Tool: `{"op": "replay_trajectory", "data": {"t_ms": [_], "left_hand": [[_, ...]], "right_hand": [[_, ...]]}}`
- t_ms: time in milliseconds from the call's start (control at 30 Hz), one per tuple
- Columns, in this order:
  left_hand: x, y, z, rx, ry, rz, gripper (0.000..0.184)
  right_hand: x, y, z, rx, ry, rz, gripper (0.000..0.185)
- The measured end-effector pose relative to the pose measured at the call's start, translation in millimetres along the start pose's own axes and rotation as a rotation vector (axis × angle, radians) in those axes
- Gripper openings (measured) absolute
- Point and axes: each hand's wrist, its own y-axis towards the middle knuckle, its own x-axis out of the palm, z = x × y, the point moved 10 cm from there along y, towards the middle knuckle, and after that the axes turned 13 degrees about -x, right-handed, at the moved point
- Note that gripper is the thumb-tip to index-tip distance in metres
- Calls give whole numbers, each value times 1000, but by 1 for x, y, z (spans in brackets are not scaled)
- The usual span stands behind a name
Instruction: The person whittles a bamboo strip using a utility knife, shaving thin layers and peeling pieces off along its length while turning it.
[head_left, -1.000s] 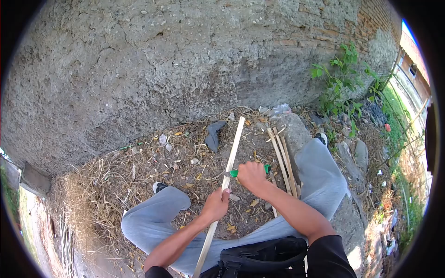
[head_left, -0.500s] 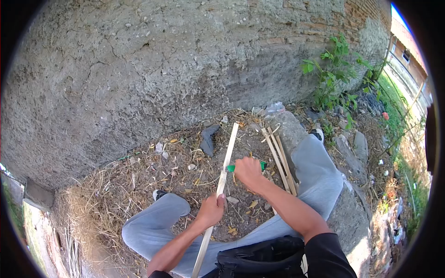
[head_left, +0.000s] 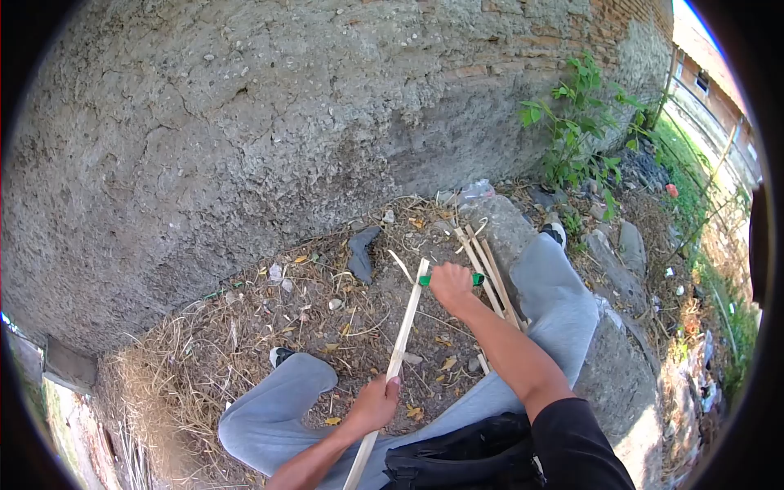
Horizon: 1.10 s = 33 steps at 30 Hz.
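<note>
A long pale wooden strip (head_left: pixel 403 335) slants up from my lap over the ground. My left hand (head_left: pixel 374 406) is closed round its lower half. My right hand (head_left: pixel 451 287) grips a green-handled knife (head_left: pixel 478 279), whose front end is at the strip's top; the blade is mostly hidden there. A thin curled shaving (head_left: pixel 400 265) stands off just left of the strip's tip. Several more wooden strips (head_left: pixel 496 283) lie on the ground to the right of my right hand.
A rough wall (head_left: pixel 269 122) rises in front, with a green plant (head_left: pixel 584 122) at its right. My bent legs (head_left: pixel 278 404) flank dry grass and leaves. A grey scrap (head_left: pixel 361 253) and a large stone (head_left: pixel 502 224) lie ahead. A black bag (head_left: pixel 465 449) is at my waist.
My right hand and the knife have moved along the strip to its top end. My left hand and the strip have shifted down toward me. A shaving now shows beside the tip.
</note>
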Motion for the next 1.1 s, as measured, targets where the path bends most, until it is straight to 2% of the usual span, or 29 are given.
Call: {"op": "replay_trajectory", "data": {"t_ms": [100, 133, 200, 233, 267, 300, 367, 433, 567, 633, 667, 733, 867, 967, 1033, 1100], "left_hand": [[4, -12, -5, -106, 146, -13, 42], [12, -36, 8, -22, 181, -93, 41], [-6, -49, 5, 7, 152, -64, 41], [-15, -55, -2, 29, 96, -66, 41], [-40, -39, -15, 129, 123, 116, 37], [-59, -35, -15, 134, 119, 115, 37], [-73, -18, -36, -265, -681, -227, 32], [-91, -14, -26, -259, -751, -228, 30], [-86, -6, -12, -266, -891, -245, 25], [-82, -4, -4, -246, -903, -223, 24], [-79, -1, 3, -183, -937, -242, 24], [-79, 2, 14, -91, -980, -234, 27], [-81, -10, 26, -117, -1007, -250, 34], [-97, -18, 31, -122, -997, -222, 29], [-118, -23, 37, -93, -976, -147, 28], [-146, -36, 41, -96, -998, 12, 28]], "right_hand": [[25, 5, 10, 67, -53, -111, 23], [37, -1, 52, 142, -114, -100, 22], [44, -7, 115, 290, -93, -103, 20], [50, -15, 121, 355, -34, -158, 19], [56, -19, 111, 366, -17, -159, 19], [57, -22, 106, 365, -14, -179, 17], [48, -21, 101, 344, -41, -200, 18], [24, -20, 85, 318, 45, -85, 23], [-27, -14, 23, 241, 191, -98, 26], [-54, -15, -28, 43, 383, -65, 25], [-59, -21, -41, 30, 381, -72, 25], [-94, -32, -77, -204, 342, 115, 24], [-149, -65, -102, -316, 270, 118, 27], [-183, -80, -96, -379, 334, 200, 26], [-206, -84, -89, -392, 347, 271, 20], [-209, -77, -83, -372, 369, 240, 20]]}}
